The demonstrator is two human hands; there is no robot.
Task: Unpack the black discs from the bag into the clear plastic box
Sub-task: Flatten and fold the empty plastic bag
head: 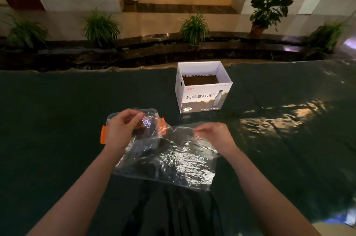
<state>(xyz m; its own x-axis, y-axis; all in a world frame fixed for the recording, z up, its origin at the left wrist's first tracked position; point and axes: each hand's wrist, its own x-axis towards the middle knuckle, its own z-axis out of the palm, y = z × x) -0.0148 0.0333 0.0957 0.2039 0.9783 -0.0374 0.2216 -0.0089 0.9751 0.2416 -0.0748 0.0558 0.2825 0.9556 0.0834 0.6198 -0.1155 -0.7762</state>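
Here, at the left, the left hand [123,129] hovers over the clear plastic box [112,118], whose orange latches [103,137] show on its left and right sides. Its fingers [134,120] are closed, pinching the top left edge of the bag [173,160]; something dark sits behind the film there, perhaps a disc, though I cannot tell. The bag, clear and crinkled, hangs between the two hands, its left part overlapping the box and the rest spread nearer and to the right over the dark green worktop [57,112]. Dark shapes inside it are likely the black discs [146,166], but glare blurs them.

Further right, the right hand [215,135] pinches the bag's top right edge with closed fingers. Far beyond it stands an open white cardboard carton [202,97], well apart from the work.

The step in hand looks like opening the bag's mouth. To do it well, I judge the two hands should pull the edges apart evenly and keep the opening above the box, so that discs drop in rather than onto the worktop. The thin film may slip or tear if tugged sharply.
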